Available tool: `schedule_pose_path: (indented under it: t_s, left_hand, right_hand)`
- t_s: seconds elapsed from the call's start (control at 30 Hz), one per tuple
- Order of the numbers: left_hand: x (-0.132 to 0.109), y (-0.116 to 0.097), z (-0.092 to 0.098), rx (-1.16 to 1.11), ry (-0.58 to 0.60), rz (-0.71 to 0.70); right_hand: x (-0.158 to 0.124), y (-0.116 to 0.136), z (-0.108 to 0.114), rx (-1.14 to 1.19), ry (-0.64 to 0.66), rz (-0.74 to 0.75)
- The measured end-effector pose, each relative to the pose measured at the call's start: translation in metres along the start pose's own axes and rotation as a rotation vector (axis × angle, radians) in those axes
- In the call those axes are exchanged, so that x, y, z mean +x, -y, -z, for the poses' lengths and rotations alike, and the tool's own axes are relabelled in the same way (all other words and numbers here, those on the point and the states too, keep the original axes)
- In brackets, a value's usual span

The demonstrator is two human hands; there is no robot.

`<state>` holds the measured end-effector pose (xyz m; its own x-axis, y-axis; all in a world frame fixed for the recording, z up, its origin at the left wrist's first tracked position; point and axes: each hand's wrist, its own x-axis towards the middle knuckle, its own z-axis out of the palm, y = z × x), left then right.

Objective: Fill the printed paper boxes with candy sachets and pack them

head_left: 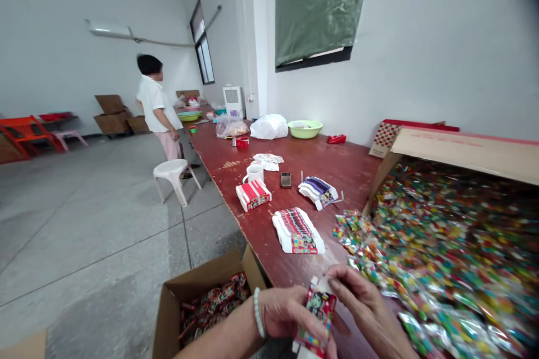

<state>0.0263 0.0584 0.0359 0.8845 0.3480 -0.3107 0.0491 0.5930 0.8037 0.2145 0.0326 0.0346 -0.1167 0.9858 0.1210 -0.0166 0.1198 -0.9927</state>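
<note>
Low in the head view, my left hand (290,314) is wrapped round a small red printed candy box (319,314) with white end flaps. At the box's upper end, the bent fingers of my right hand (362,297) pinch a white flap. Just beyond lies a fanned stack of flat red and white box blanks (298,231). A stack of purple and white blanks (318,192) is farther back. To my right, small clear packets of colourful candies (446,252) spill from a big carton (467,146) onto the table.
The red-brown table (227,179) runs away along the wall. On it are a bundle of red-white boxes (254,194), a mug (255,173), a phone-like device (286,180) and a green basin (305,129). A carton of filled boxes (210,308), a stool (172,171) and a standing person (158,106) are left.
</note>
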Motion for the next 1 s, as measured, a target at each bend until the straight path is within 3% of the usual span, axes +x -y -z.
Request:
schedule_pose_path:
  t_s: [0.13,0.3,0.43,0.6,0.73,0.83,0.93,1.0]
  left_hand:
    - [0.012,0.023,-0.019,-0.151,-0.152,-0.059]
    - [0.007,0.015,-0.041,-0.075,-0.225,-0.11]
    - [0.005,0.008,-0.053,-0.065,-0.289,-0.183]
    - [0.009,0.015,-0.061,-0.073,-0.326,-0.208]
    - [0.011,0.013,-0.067,0.165,-0.418,-0.321]
    - [0.009,0.01,-0.072,0.331,-0.574,-0.427]
    - [0.006,0.012,-0.075,0.377,-0.718,-0.45]
    - [0.005,0.014,-0.075,0.385,-0.737,-0.462]
  right_hand:
    - [-0.017,0.001,0.003,0.022,-0.105,0.011]
    - [-0.032,-0.006,0.008,0.026,-0.182,-0.026]
    - [-0.048,0.009,-0.008,0.177,-0.111,-0.054]
    - [-0.064,0.031,-0.032,0.271,-0.25,-0.094]
    - [-0.063,0.026,-0.024,0.187,-0.357,-0.059]
    - [-0.064,0.022,-0.014,0.072,-0.38,-0.025]
    - [-0.065,0.019,-0.013,0.033,-0.416,-0.008]
    - [-0.067,0.014,-0.016,0.099,-0.473,-0.009]
